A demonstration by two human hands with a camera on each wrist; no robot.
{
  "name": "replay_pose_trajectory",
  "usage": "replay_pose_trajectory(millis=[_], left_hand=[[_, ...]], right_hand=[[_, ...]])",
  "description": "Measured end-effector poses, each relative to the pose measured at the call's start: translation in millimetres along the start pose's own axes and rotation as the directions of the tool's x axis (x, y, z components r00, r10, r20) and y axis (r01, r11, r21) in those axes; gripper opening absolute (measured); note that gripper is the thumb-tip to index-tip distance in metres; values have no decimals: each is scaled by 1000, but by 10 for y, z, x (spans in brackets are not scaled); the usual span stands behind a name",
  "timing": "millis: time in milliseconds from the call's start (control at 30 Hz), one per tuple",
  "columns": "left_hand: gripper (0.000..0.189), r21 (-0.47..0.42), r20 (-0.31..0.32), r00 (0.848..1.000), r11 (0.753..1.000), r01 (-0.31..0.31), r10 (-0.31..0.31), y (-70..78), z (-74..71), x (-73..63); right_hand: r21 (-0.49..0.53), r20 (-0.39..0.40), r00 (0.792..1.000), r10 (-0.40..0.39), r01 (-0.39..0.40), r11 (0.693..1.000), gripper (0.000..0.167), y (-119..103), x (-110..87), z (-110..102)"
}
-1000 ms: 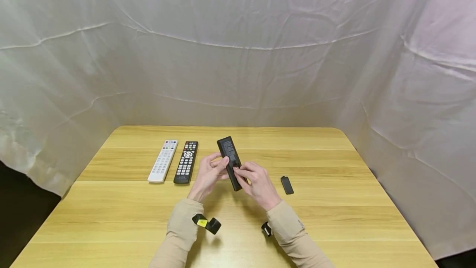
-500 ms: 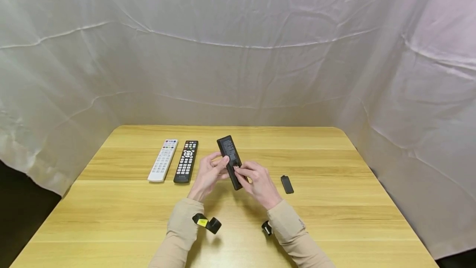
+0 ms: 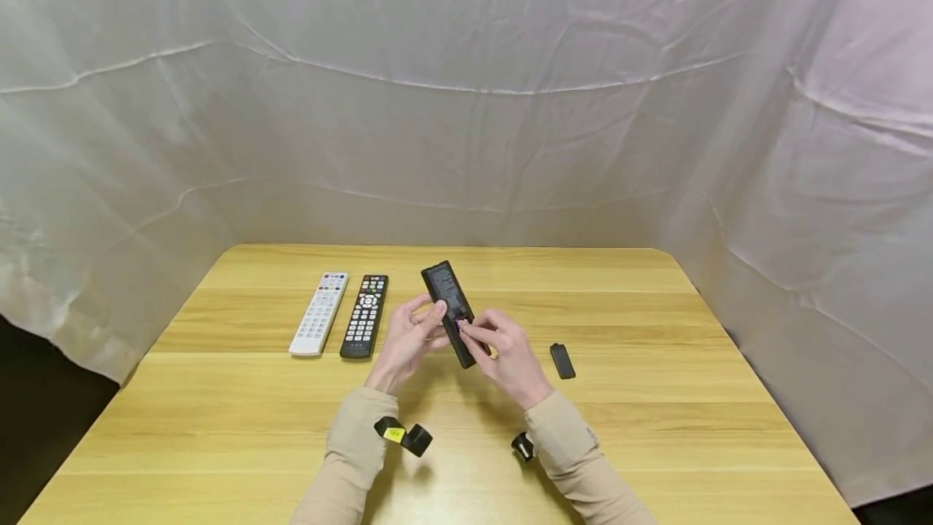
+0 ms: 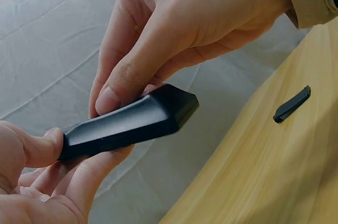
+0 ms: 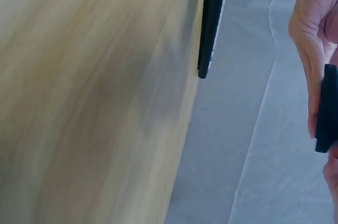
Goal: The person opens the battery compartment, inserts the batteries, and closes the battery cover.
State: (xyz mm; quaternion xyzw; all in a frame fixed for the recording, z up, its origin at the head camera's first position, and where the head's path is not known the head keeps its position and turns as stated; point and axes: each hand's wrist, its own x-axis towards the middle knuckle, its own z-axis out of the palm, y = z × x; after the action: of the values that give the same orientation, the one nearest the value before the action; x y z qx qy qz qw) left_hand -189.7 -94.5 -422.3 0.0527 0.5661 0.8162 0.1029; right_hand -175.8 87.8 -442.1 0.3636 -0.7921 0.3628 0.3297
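Note:
A black remote control point(image 3: 447, 286) is held tilted above the table, back side up, in my left hand point(image 3: 408, 340), whose thumb lies on its left edge. At the opening in its back, the thumb and index finger of my right hand point(image 3: 510, 356) pinch a small purple-edged battery point(image 3: 460, 322), mostly hidden by the fingertips. In the left wrist view, the right hand point(image 4: 206, 12) reaches over the remote's side point(image 4: 127, 123). Only an end of the remote point(image 5: 328, 113) appears in the right wrist view. A small black battery cover point(image 3: 562, 361) lies on the table, right of my right hand.
Left of my hands, a white remote control point(image 3: 319, 314) and another black remote control point(image 3: 364, 317) lie buttons up on the wooden table point(image 3: 656, 436). Grey cloth point(image 3: 466, 144) hangs around the table's back and sides. Both wrists carry black cameras point(image 3: 417, 439).
The held remote has shifted slightly up and left with my left hand. My right fingertips have moved up a little, and a purple bit now shows at them.

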Motion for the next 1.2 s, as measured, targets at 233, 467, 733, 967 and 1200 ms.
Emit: replay_pose_trajectory(millis=[233,467,733,967,1200], left_hand=[[47,-37,-33,999,999,18,-19,18,-3,10],[46,-28,-50,998,999,22,-24,13,-22,22],[48,-23,-44,999,1000,21,-22,9,-32,20],[45,-3,-58,998,1000,12,-12,6,-24,16],[43,4,-74,997,1000,12,-12,4,-5,14]], right_hand=[[161,-72,994,82,-69,985,18,27,21,-34],[183,-123,980,155,-131,974,11,97,33,-90],[81,-57,964,259,-254,964,9,158,42,-236],[-126,114,855,506,-493,861,20,248,37,-413],[-324,237,669,705,-629,706,30,381,-28,-649]])
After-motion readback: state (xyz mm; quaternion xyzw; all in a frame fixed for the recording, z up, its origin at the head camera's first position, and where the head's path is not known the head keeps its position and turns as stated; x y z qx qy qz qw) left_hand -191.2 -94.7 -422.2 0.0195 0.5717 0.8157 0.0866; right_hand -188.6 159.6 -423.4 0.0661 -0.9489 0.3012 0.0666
